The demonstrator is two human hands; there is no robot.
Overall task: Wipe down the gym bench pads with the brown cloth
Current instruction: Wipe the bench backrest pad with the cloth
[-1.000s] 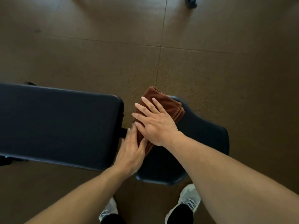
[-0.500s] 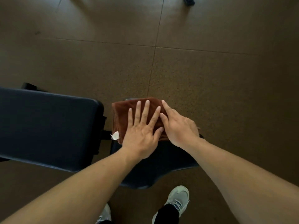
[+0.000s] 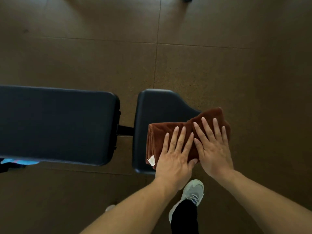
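**A:** How far along does the wiping look?

**B:** Somewhere in the middle, as a judgement. The folded brown cloth [image 3: 170, 132] lies on the smaller seat pad [image 3: 155, 105], on its right and near part, with its right end hanging past the pad's tapered edge over the floor [image 3: 236, 65]. The long back pad [image 3: 55, 124], to the left across the gap, has nothing on it. The dim light shows no streaks or damp sheen on either pad, so what has been wiped cannot be told.

**A:** And the hands?

**B:** Both press flat on the cloth. The left hand [image 3: 173, 156] lies with its fingers straight and spread over the near middle of it; the right hand [image 3: 213, 149] is just beside, also flat, fingers splayed over the right end. Neither curls round the fabric; they bear down on it and grip nothing.

**A:** Which way does the cloth run?

**B:** Its long axis runs left to right, rising a little toward the far side at the right end. The stacked fold edges face left, toward the back pad, with a white tag [image 3: 151, 161] at the near left corner.

**A:** What remains?

**B:** Probably the far left of the seat pad, then the whole back pad.
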